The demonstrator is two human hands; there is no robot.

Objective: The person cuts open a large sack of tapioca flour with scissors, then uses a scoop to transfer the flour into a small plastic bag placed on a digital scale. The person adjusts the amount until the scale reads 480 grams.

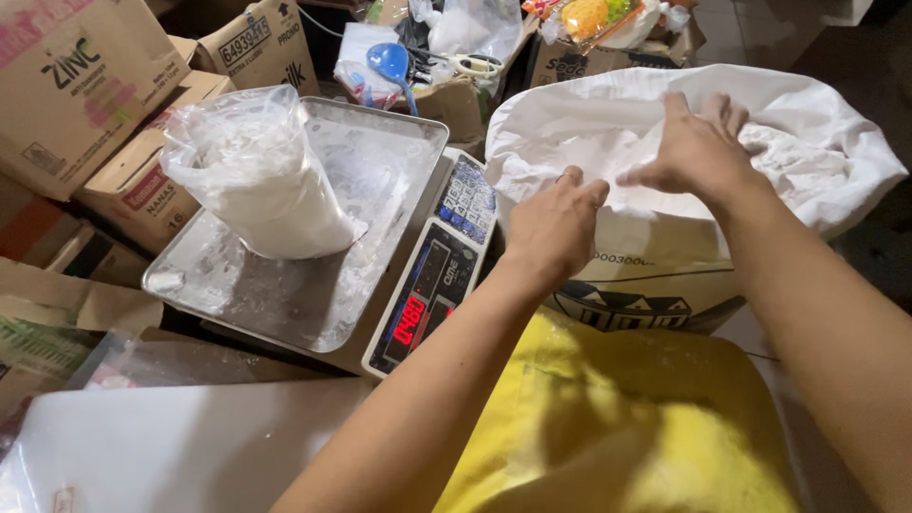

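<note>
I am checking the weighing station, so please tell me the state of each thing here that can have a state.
Large white sack: open, rim rolled down, white powder inside.
Clear plastic bag: filled with white powder, top untied, standing on the scale tray.
Scale tray: dusted with powder.
Scale display: lit, red digits.
Left hand: gripping the sack's rim.
Right hand: fingers on the sack's rim.

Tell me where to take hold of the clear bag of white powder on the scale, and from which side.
Take the clear bag of white powder by its loose, crumpled open top, coming from above. The full lower part bulges and sits on the scale pan, offering a poor grip, while the empty plastic at the top gathers easily and would probably keep the powder from spilling.
</note>
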